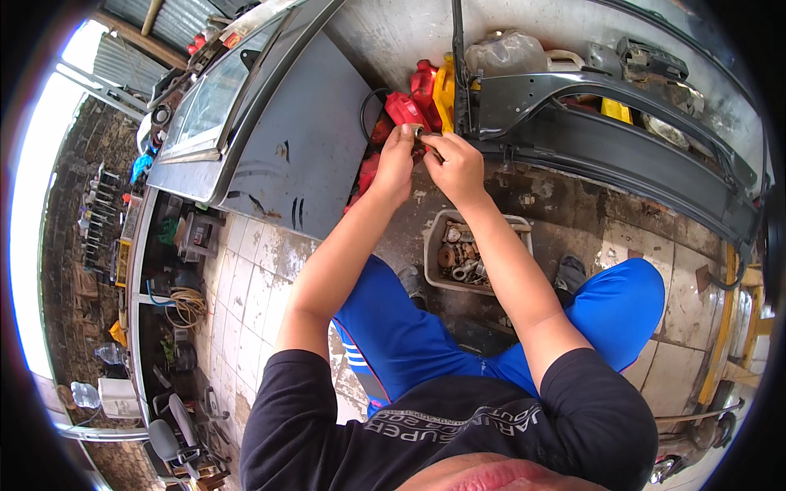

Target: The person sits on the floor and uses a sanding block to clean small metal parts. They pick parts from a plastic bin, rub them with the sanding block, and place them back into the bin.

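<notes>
My left hand (397, 161) pinches a small round metal part (417, 131) between thumb and fingers, held up ahead of me. Close beside it, my right hand (453, 164) grips a thin dark piece (428, 133) whose tip meets the round part. Fingers cover most of both pieces, so their exact kind is unclear. Below my hands, between my feet, a grey plastic bin (432, 270) stands on the floor. Rusty metal parts (465, 253) fill it, among them a ring-ended piece (464, 270). My right forearm hides part of the bin.
A grey vehicle door (307, 135) leans at the left. Red plastic containers (406, 109) and a yellow one (444, 92) stand behind my hands. A dark body panel (589, 144) spans the right. Far left are a metal-framed shelf (140, 344) and an office chair (166, 439).
</notes>
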Action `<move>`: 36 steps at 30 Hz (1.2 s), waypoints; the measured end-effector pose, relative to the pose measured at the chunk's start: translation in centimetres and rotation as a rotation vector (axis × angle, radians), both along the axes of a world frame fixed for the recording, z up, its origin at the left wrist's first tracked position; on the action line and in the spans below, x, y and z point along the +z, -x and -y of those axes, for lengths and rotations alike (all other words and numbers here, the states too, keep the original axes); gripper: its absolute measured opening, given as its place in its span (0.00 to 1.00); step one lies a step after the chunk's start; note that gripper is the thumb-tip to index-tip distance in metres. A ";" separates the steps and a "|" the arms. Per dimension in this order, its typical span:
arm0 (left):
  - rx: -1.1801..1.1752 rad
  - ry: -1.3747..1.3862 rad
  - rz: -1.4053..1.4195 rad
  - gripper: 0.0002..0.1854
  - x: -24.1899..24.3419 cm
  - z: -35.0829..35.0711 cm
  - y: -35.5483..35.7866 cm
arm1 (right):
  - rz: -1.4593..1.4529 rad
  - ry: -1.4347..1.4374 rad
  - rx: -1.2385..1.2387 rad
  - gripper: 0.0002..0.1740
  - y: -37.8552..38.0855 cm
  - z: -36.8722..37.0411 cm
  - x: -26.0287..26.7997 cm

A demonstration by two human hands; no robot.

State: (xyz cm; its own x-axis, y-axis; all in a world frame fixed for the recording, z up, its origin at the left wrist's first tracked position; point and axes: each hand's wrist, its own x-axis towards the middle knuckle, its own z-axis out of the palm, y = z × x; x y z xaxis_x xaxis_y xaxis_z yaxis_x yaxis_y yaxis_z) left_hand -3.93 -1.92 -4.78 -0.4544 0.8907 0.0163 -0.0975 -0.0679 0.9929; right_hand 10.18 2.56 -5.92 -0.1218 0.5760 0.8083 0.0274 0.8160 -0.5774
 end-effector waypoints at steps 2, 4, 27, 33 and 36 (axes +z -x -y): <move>-0.019 -0.006 -0.015 0.20 -0.4 0.0 0.2 | -0.016 0.006 -0.009 0.16 0.1 -0.1 -0.2; -0.056 -0.036 0.006 0.20 0.1 0.1 -0.3 | -0.048 0.004 -0.035 0.16 0.1 0.1 0.3; -0.006 -0.024 0.060 0.19 0.5 0.2 -0.2 | 0.009 0.013 0.045 0.17 -0.4 0.2 0.8; -0.002 -0.036 0.068 0.20 0.4 0.0 0.4 | 0.030 -0.014 0.040 0.17 -0.2 0.0 0.3; 0.010 -0.023 0.101 0.20 1.4 0.2 -0.4 | 0.034 -0.009 0.031 0.17 -0.1 0.1 0.5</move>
State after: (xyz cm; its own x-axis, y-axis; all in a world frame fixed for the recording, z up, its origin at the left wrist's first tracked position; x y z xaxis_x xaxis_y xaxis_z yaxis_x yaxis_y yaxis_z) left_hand -3.51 -2.08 -3.41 -0.4633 0.8862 -0.0096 -0.1959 -0.0919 0.9763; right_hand 10.29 2.42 -5.45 -0.1673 0.5638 0.8088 0.0212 0.8222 -0.5688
